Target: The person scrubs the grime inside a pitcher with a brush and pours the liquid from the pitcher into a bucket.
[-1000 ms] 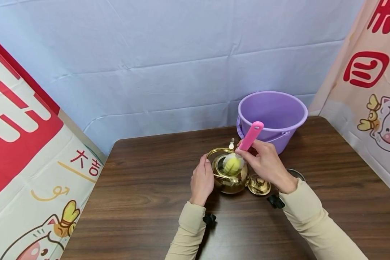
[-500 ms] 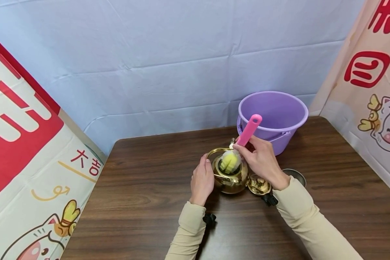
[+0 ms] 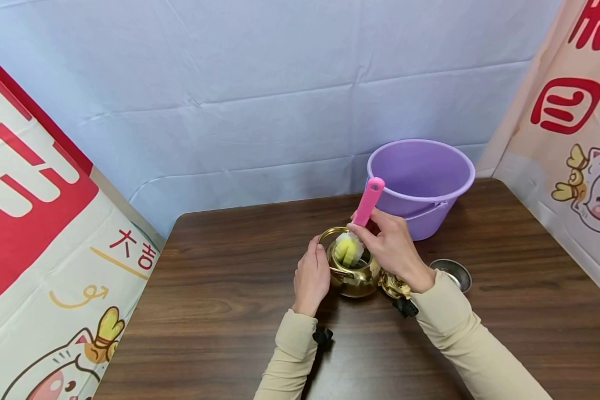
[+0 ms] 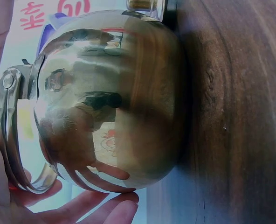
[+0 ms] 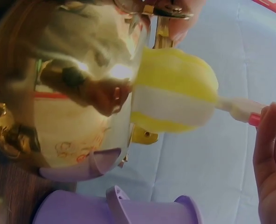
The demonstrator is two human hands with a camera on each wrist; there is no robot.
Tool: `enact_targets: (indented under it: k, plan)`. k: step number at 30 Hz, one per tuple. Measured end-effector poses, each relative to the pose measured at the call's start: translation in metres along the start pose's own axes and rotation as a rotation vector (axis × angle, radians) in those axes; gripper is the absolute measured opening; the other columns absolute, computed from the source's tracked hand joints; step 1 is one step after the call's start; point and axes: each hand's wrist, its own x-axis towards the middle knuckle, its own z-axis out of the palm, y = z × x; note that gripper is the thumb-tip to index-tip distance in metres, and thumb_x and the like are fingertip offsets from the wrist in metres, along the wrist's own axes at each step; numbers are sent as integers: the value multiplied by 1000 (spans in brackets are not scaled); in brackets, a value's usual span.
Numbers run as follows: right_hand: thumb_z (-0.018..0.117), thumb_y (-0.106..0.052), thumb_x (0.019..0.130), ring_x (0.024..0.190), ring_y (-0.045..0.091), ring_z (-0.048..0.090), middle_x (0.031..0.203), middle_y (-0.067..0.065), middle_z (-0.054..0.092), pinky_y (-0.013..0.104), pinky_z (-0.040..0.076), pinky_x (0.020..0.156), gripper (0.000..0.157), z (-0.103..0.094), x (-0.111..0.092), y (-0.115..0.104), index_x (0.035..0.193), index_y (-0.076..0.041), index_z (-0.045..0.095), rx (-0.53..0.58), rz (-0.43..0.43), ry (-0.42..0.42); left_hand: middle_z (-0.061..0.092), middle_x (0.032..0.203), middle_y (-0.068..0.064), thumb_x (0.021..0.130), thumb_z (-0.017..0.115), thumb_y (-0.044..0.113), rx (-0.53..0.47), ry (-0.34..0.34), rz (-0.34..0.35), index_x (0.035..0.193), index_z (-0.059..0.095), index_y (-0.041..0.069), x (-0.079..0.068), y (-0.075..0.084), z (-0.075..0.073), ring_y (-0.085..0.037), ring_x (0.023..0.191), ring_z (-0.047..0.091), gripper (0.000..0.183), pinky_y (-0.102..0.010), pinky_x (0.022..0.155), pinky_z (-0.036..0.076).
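Note:
A shiny gold kettle (image 3: 354,285) stands upright on the table with its top uncovered. My left hand (image 3: 312,278) holds it at the left; in the left wrist view the fingers (image 4: 117,210) lie against the body beside the folded handle (image 4: 11,116). A pink-handled sponge brush (image 3: 368,203) is pinched near the base of its handle by my right hand (image 3: 392,244). Its yellow and white sponge head (image 5: 175,91) sits partly in the kettle's mouth, and the lower part is hidden inside. The gold lid (image 3: 393,285) lies right of the kettle, partly covered by my right wrist.
Behind my right hand stands a purple bucket (image 3: 420,214) at the table's back right. A small metal bowl (image 3: 452,271) rests to the right, near my right sleeve. The brown wooden table (image 3: 230,300) meets a pale blue cloth (image 3: 260,111) at its back edge.
My right hand has moved left with the brush, whose handle now stands more upright. More of the metal bowl shows, and less of the lid. My left hand and the kettle stay put.

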Motion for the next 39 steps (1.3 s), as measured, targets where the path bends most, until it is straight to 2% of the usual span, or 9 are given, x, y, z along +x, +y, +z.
enact_targets:
  k: [5,10,16,21,33,39]
  plan:
    - [77,-13,81,62,6,54,79,-1,70,21,42,57,16,2,1,-3,93,-11,68,24,-46,-18,61,133,-6,104,26,39,-4,-2,-3,142,49,23,0,0,0,-36,114,61,47,-56,88,48]
    - [77,-12,80,69,8,58,82,-2,70,24,45,62,15,2,1,-7,93,-11,69,49,-77,-52,62,132,-6,104,27,38,-3,1,-11,141,50,25,0,1,1,-35,114,62,46,-56,88,48]
    - [78,-11,79,67,8,52,77,-6,67,24,42,63,14,1,1,-9,89,-13,69,55,-129,-86,63,131,-6,104,29,37,-15,5,-16,140,51,24,0,1,2,-35,113,62,44,-56,88,48]
    - [78,-8,78,68,5,54,77,-7,67,21,43,64,14,-3,-2,-9,87,-13,69,76,-166,-122,63,130,-6,104,28,38,-18,17,-18,139,52,24,0,1,3,-35,111,63,45,-56,86,48]
    - [78,-2,76,77,5,61,85,-7,68,16,47,74,20,-16,-5,-5,89,-15,68,95,-226,-182,63,131,-6,104,27,39,-15,38,-26,138,53,25,0,1,4,-35,112,63,46,-57,87,48]
    - [78,-1,75,75,4,58,81,-9,68,15,45,71,22,-22,-6,-3,88,-16,69,101,-231,-197,63,130,-6,104,27,40,-18,42,-27,138,53,25,0,1,5,-35,113,62,46,-57,87,48]
